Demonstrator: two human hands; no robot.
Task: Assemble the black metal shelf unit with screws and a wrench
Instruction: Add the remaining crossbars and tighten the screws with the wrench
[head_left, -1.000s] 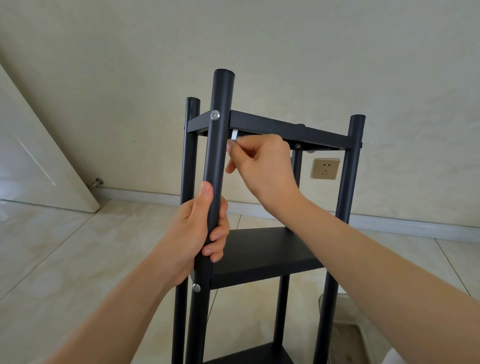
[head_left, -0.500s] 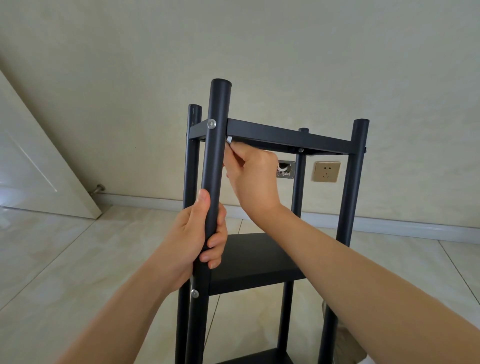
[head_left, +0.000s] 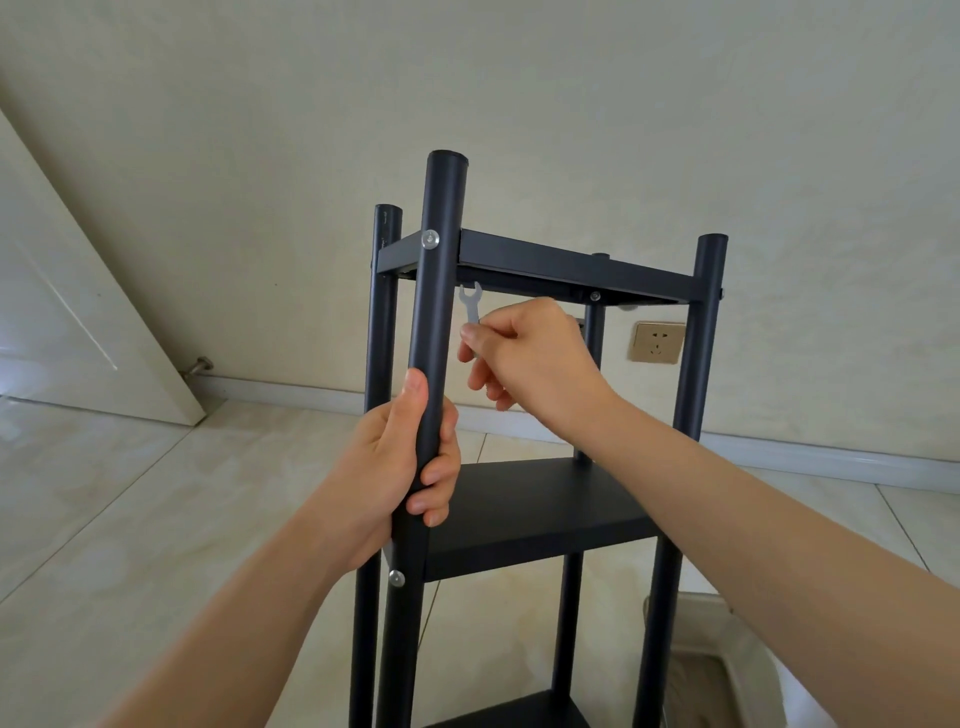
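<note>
Under the top shelf (head_left: 571, 262), right hand (head_left: 535, 358) pinches a seemingly upright wrench (head_left: 470, 304); left hand (head_left: 400, 467) grips the post (head_left: 436, 291)

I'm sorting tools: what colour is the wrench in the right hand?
Silver-grey, plain metal; the wrench, pinched by the right hand, shows best in the head view.

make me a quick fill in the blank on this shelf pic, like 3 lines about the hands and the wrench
1. The left hand grips the nearest black ____ of the shelf unit.
2. The right hand pinches a small silver ____ just under the top shelf.
3. The open jaw of that tool points ____.

Missing words: post; wrench; up
</note>
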